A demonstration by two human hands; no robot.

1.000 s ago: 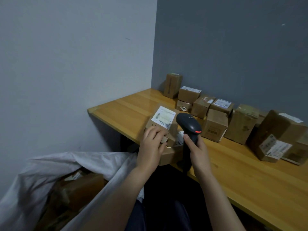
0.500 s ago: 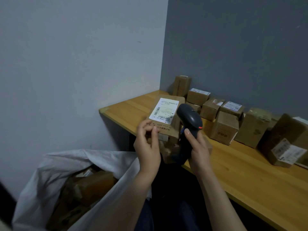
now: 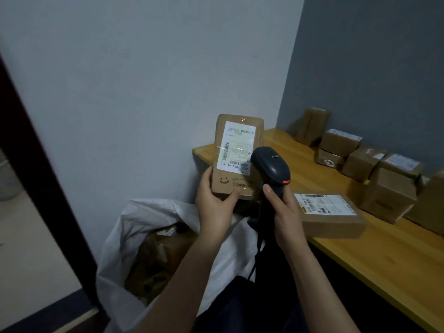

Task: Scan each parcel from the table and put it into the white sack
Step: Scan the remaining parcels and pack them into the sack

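Sacking lies lowest on the left: the white sack (image 3: 153, 227) slumps open on the floor beside the desk (image 3: 396, 255), brown parcels already showing inside its mouth. Just above it the left hand (image 3: 213, 200) holds the parcel in hand (image 3: 236, 155) upright by its lower end, thumb on the front face and fingers wrapped behind, label (image 3: 236, 146) turned toward the camera. To its right the right hand (image 3: 286, 212) is closed round the handle of the scanner (image 3: 271, 168), whose head sits just beside the label's lower corner. Further right, a flat parcel (image 3: 329, 216) lies near the desk edge, and more boxes (image 3: 384, 179) stand along the wall.

The scan looks to be the step now. It would go best with the label kept flat and steady, the scanner head angled squarely at the barcode strip rather than past it, and the left thumb clear of the print. Glare from the tape over the label may spoil a read; tilting the parcel slightly should help.
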